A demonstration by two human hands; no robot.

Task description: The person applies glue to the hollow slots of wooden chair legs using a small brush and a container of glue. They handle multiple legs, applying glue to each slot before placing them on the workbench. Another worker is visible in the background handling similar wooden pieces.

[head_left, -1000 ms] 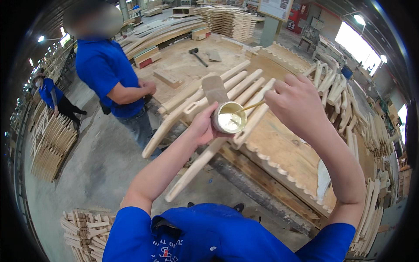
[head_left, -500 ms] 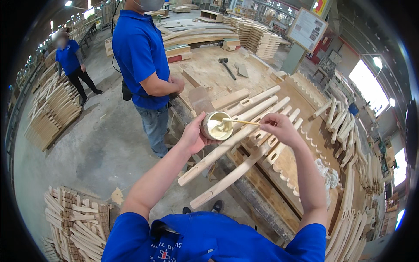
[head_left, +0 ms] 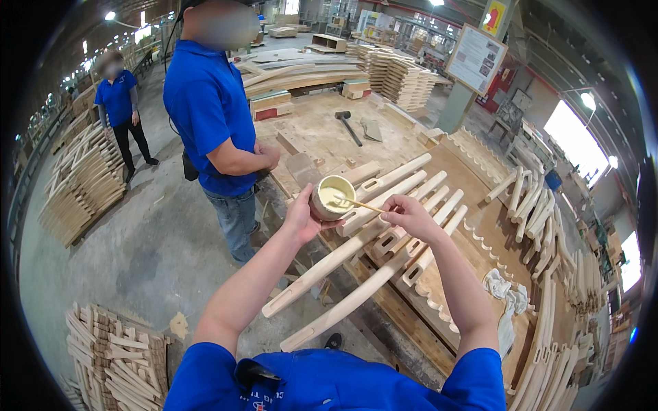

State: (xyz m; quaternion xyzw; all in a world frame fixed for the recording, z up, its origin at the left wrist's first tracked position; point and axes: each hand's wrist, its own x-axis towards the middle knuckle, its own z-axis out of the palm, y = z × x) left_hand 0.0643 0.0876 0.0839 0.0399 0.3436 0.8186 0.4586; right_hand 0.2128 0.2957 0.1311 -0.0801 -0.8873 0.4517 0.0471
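Right hand (head_left: 410, 218): closer to the cup (head_left: 318, 205) than half a second ago; the stick (head_left: 363, 205), nearly level then, now slopes more.
Right fingers: pinching the stick near its outer end, at the right of the cup.
Stick: slim and straight, its inner end pointing left and slightly up the picture into the cup, its long axis falling gently toward the right hand.
Cup: raised in front of the person, above the near side of the counter (head_left: 322, 126), its mouth turned up and leaning a little rightward, with pale yellowish paste (head_left: 333, 192) inside.
Left hand (head_left: 299, 218): grasping the cup from its left side, fingers reaching beneath it.
Wooden bars (head_left: 329, 264): lying below the hands, long axes from lower left to upper right, two reaching past the counter's near edge.
Mallet (head_left: 349, 129): black, farther back on the counter.
Co-worker (head_left: 205, 103): standing in a blue shirt at the left, hands together.
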